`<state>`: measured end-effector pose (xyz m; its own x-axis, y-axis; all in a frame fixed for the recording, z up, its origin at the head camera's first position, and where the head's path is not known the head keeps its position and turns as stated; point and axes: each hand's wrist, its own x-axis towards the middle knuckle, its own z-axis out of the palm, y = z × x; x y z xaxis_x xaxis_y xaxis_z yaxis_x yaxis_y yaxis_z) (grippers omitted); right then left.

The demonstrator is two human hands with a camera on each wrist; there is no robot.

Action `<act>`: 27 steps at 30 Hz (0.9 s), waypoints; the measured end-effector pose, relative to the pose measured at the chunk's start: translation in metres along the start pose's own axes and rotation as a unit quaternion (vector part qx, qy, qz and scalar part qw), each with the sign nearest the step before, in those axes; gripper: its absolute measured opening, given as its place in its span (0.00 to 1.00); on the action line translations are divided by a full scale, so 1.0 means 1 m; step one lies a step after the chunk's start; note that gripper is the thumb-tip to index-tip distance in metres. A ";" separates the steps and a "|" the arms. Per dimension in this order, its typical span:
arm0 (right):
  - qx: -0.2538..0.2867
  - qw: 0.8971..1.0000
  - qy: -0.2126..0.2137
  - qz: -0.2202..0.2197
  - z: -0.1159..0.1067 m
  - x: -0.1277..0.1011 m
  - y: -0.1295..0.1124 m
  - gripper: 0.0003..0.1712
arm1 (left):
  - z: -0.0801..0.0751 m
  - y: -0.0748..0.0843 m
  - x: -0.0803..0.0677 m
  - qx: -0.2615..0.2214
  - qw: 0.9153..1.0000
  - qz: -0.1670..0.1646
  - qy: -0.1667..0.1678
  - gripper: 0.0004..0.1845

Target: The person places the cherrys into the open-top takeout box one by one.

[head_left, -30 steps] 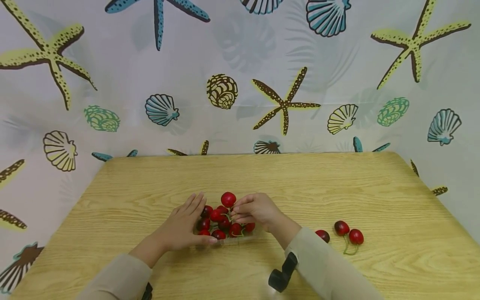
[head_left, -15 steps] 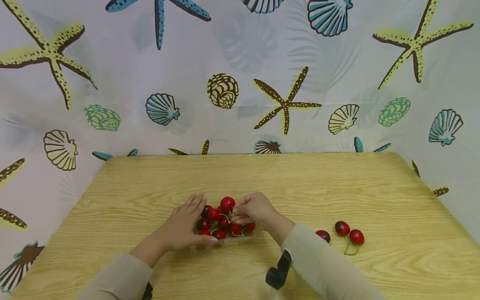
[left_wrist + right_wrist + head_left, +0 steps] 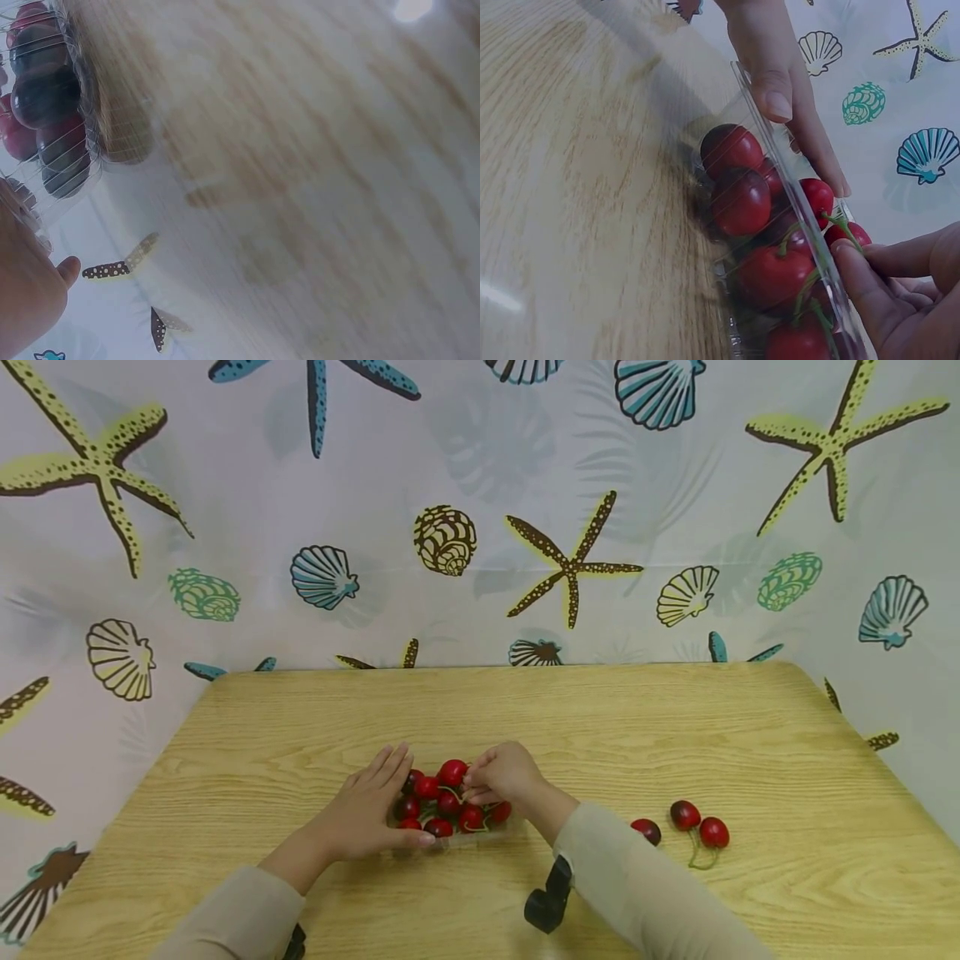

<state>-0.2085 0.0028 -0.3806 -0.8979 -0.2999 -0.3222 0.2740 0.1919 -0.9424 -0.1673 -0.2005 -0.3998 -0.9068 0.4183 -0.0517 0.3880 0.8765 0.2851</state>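
The clear tray (image 3: 450, 842) of cherries sits near the front edge of the surface (image 3: 525, 710), left of centre. The left hand (image 3: 367, 810) braces the tray wall, fingers straight. The right hand (image 3: 501, 777) pinches the stem of the top cherry (image 3: 452, 772). Lower it into a gap before releasing; keep the tray braced so none roll out.

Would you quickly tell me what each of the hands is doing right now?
Left hand: open, straight fingers steadying the clear container of cherries.
Right hand: closed, pinching the stem of a cherry over the container.
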 end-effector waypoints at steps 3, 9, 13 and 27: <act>-0.019 1.000 0.001 0.000 0.001 0.000 0.000 0.05 | 0.001 0.000 0.000 -0.003 1.000 0.000 -0.001 0.58; -0.049 0.999 -0.001 -0.007 -0.002 -0.004 -0.001 0.05 | 0.000 0.001 0.000 0.001 1.000 -0.001 -0.001 0.58; -0.050 0.999 -0.004 -0.008 -0.006 -0.006 -0.002 0.06 | 0.000 0.000 0.000 0.002 1.000 -0.001 -0.002 0.58; -0.013 1.000 -0.013 -0.018 -0.024 -0.018 -0.001 0.08 | 0.000 0.001 0.000 0.003 1.000 0.002 -0.002 0.57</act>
<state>-0.2012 0.0303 -0.3717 -0.8978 -0.3306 -0.2910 0.2328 0.2046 -0.9508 -0.1674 -0.1999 -0.3993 -0.9049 0.4222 -0.0540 0.3922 0.8764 0.2795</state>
